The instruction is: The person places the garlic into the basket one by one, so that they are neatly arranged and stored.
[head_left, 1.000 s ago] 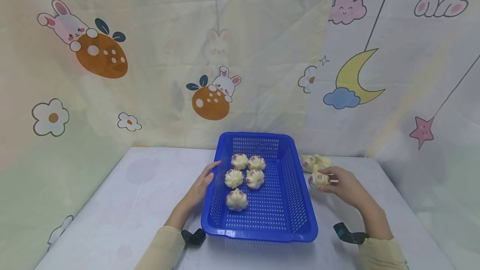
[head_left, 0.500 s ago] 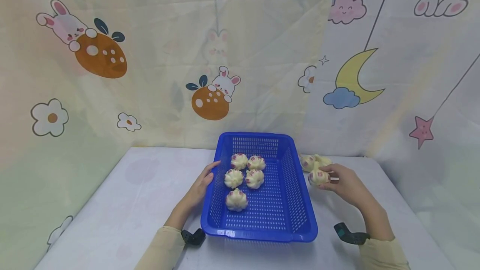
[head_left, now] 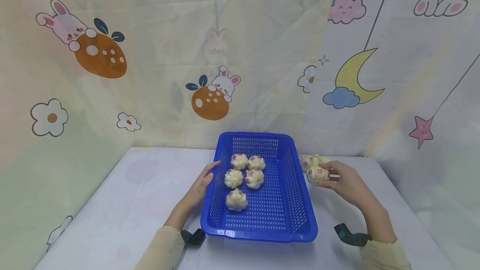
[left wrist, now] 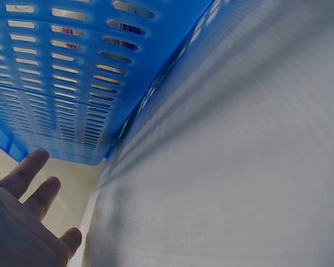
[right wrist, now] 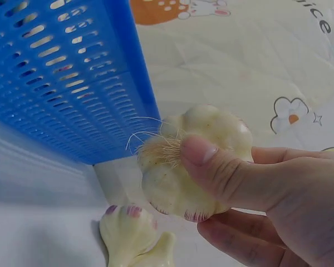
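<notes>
My right hand (head_left: 348, 183) pinches a garlic bulb (head_left: 317, 175) just outside the right wall of the blue basket (head_left: 258, 237). In the right wrist view the thumb presses beside the root tuft of this pale bulb (right wrist: 211, 125), with fingers behind it. Other garlic (head_left: 306, 162) lies on the table behind the held bulb, partly hidden; the right wrist view shows a purple-streaked bulb (right wrist: 128, 229) there. My left hand (head_left: 197, 187) rests along the basket's left side, fingers extended near the rim. Inside the basket, several garlic bulbs (head_left: 236, 200) sit toward the left.
The basket stands mid-table on a white table (head_left: 150, 203). A printed cloth backdrop (head_left: 161, 95) hangs right behind the table's far edge. Dark wrist devices (head_left: 193, 237) are strapped on both forearms.
My right hand has raised the garlic bulb slightly and shifted it a little left toward the basket. The left hand and the basket stay where they were.
</notes>
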